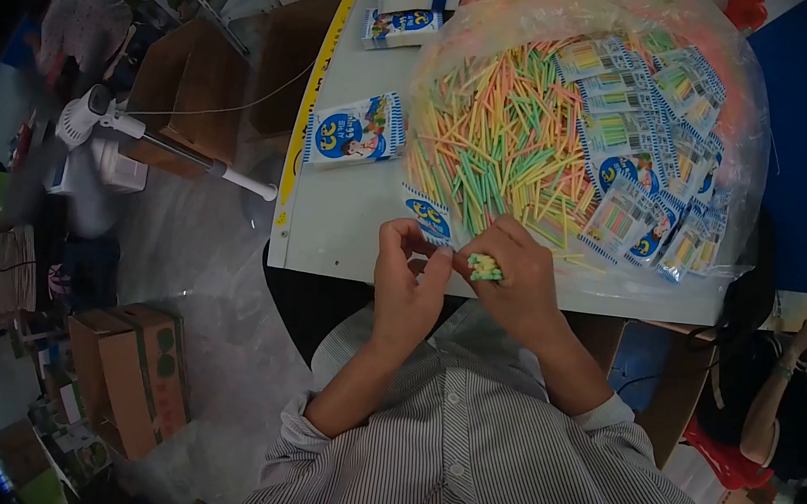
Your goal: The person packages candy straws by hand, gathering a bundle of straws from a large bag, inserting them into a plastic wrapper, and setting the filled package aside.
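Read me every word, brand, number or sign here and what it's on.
Packet held in the left hand: apparently "CC"; smaller print unreadable.
Lone packet on the table: apparently "CC"; the rest blurred.
Packets on the coloured sticks: print too blurred.
Packet stack: too blurred.
Yellow tape: dark characters, too blurred.
Cardboard box with red print: unreadable.

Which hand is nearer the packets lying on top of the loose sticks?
Right. The right hand, gripping a stick bundle, is just below and left of the packets in view; the left hand is farther left, at a small blue packet.

sticks half-hidden in right grip
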A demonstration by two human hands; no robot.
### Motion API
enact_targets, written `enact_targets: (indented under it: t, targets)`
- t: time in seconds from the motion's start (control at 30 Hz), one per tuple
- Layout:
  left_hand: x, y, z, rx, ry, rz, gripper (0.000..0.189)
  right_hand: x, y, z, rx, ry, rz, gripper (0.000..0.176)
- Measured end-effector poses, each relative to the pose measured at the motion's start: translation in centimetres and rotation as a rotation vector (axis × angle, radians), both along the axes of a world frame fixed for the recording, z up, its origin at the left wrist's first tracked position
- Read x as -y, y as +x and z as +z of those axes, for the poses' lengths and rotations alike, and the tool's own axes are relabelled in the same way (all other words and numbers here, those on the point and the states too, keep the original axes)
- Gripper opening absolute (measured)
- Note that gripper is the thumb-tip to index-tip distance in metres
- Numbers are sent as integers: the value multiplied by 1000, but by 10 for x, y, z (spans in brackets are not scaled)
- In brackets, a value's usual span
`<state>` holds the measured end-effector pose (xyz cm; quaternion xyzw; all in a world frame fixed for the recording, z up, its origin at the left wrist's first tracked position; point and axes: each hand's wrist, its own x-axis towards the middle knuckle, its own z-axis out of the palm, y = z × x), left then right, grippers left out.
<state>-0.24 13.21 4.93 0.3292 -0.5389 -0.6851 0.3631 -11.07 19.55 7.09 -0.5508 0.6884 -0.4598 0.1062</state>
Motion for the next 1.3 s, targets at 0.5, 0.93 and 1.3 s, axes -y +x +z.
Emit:
enact_targets:
  t: [0.5, 0.93, 1.3]
  targets:
    - [3, 3, 1, 339, -263, 89, 21, 3, 12, -19, 34, -75, -73, 17]
    - [14, 4, -2, 191, -580, 142, 16, 2, -13, -4, 426, 205, -64, 21]
    - [13, -4, 11, 282, -536, 216, 12, -18, -10, 39, -51, 430, 156, 33]
